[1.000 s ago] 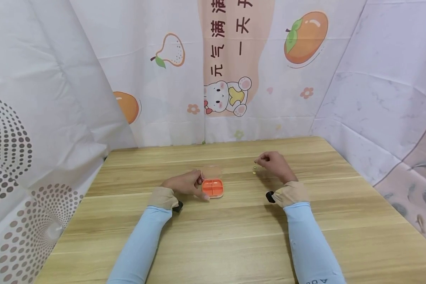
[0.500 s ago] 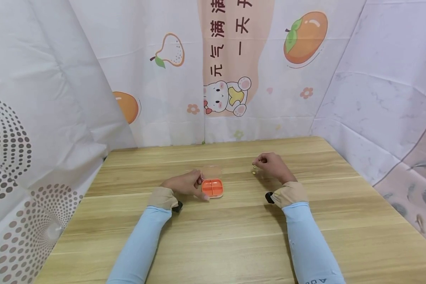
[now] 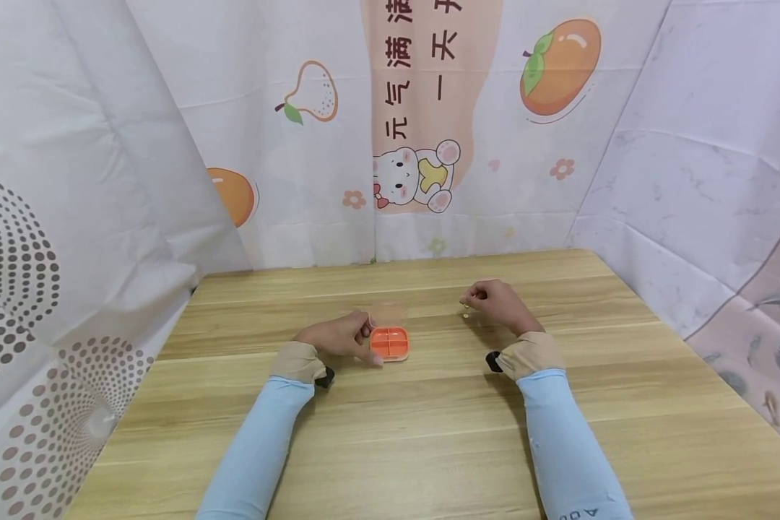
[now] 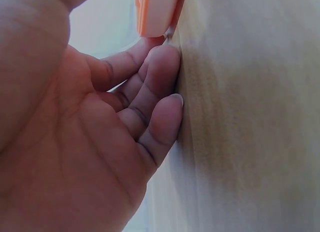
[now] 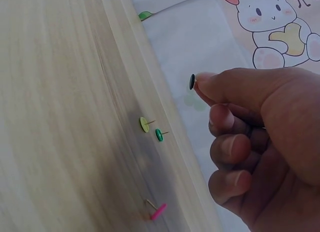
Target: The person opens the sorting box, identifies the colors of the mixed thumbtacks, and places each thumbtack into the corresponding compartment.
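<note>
My left hand [image 3: 341,336] holds the left side of a small orange compartment box [image 3: 388,342], thumb at its near corner and fingers curled behind. The box lies with its clear lid [image 3: 387,315] folded back; several divided sections face up. In the left wrist view, only one end of it shows above the fingertips. To the right, my right hand [image 3: 499,302] pinches a dark-headed thumbtack [image 5: 192,82] between thumb and index finger, the other fingers curled in. Under that hand lie a yellow thumbtack [image 5: 144,124], a green thumbtack [image 5: 159,135] and a pink thumbtack [image 5: 158,211].
Both hands work over a wooden table [image 3: 403,440]. A white curtain [image 3: 286,166] printed with fruit and a cartoon animal hangs along its back edge. Patterned cloth also closes off the left and right sides.
My right hand has shifted slightly to the left and a little nearer, over the thumbtacks. The left hand and the box keep their place.
</note>
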Available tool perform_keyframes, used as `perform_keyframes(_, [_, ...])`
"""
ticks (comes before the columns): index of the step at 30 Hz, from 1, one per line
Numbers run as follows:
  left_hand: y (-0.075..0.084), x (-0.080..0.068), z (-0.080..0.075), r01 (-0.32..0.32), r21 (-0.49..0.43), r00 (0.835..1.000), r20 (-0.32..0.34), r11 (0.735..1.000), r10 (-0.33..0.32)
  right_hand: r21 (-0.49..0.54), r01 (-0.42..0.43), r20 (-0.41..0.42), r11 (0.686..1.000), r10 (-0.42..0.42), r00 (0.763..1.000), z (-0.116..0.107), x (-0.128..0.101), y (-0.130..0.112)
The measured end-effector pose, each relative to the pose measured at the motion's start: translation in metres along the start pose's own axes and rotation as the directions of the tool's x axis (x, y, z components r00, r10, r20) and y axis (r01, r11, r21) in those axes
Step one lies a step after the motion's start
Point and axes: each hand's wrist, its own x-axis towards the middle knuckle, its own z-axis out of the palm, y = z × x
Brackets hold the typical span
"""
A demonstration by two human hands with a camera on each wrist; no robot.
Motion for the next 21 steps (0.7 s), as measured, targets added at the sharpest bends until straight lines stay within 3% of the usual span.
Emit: perform_keyframes(21, [-0.0004, -0.0022, -0.0004, 0.016, -0.026, 1.000, -0.012, 1.000, -0.017, -0.021, 0.008, 0.068, 1.000, -0.006, 0.998, 0.0057, 0.0036, -0.0033])
